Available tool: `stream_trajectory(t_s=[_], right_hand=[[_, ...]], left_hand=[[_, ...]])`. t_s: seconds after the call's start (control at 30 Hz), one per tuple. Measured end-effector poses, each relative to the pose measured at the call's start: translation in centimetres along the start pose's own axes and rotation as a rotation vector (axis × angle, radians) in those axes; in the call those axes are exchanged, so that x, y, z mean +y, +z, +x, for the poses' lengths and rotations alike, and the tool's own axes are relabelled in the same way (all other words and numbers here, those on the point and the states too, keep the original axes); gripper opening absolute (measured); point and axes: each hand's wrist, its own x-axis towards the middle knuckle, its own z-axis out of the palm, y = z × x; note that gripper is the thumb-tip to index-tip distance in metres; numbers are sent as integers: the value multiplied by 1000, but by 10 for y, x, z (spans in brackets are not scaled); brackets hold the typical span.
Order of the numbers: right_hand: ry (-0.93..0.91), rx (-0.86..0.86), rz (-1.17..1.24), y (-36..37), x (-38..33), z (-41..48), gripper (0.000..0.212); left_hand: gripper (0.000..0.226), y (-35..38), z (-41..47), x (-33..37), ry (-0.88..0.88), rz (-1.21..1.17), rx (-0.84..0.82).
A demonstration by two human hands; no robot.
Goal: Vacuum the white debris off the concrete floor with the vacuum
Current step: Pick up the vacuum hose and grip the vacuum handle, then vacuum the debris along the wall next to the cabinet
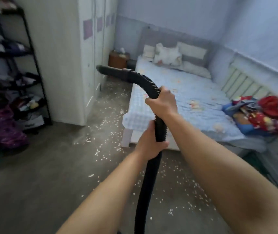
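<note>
A black ribbed vacuum hose (147, 181) rises from the bottom of the view and bends left at the top. Its black nozzle (111, 71) points left, held up in the air well above the floor. My right hand (162, 102) grips the hose near the bend. My left hand (149, 143) grips it lower down. White debris (108, 115) lies scattered over the grey concrete floor (33, 183), in the aisle between wardrobe and bed and around the bed's near corner. The vacuum's body is out of view.
A bed (185, 102) with blue sheets, pillows and a pile of clothes (261, 114) fills the right. A white wardrobe (70, 56) stands left of the aisle. A black shelf rack (16, 68) with clutter stands at far left. A brown nightstand (118, 59) sits at the aisle's end.
</note>
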Motion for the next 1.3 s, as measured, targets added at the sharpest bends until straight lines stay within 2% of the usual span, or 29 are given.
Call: stream_trajectory(t_s=[0.17,0.23,0.3,0.5,0.57,0.67,0.77,0.87,0.97,1.03,1.07,1.17,1.3], right_hand=[[-101,343,-202,-159,17,29,67],[-174,433,-351,-220,38,37,67],[-195,474,-399,-274,66,43,57],[-74,622,162,-397,165,62,34],[-55,729,247,-437,199,68,38],[-111,864,285,-495,245,75,56],[-106,950,374,-535,294,78,47],[-7,969,536,-561,346,83,34],[81,963,580,-578,390,88,31],[124,1018,540,-587,420,95,29],[162,1066,488,-590,433,100,28],[467,1200,199,-598,478,119,32],[799,1128,68,-594,545,134,40]], left_hand=[[56,96,20,97,188,331,-129],[53,142,28,129,286,391,-165],[55,182,38,151,314,353,-203],[77,300,106,222,253,-58,-257],[78,347,132,245,294,5,-257],[75,413,157,253,371,150,-249],[63,462,180,257,415,205,-270],[46,513,206,281,406,-7,-393],[30,557,226,304,365,-237,-572],[24,591,237,306,387,-151,-604],[23,605,240,305,416,-49,-549],[28,646,246,291,524,277,-389],[27,692,260,259,612,421,-414]])
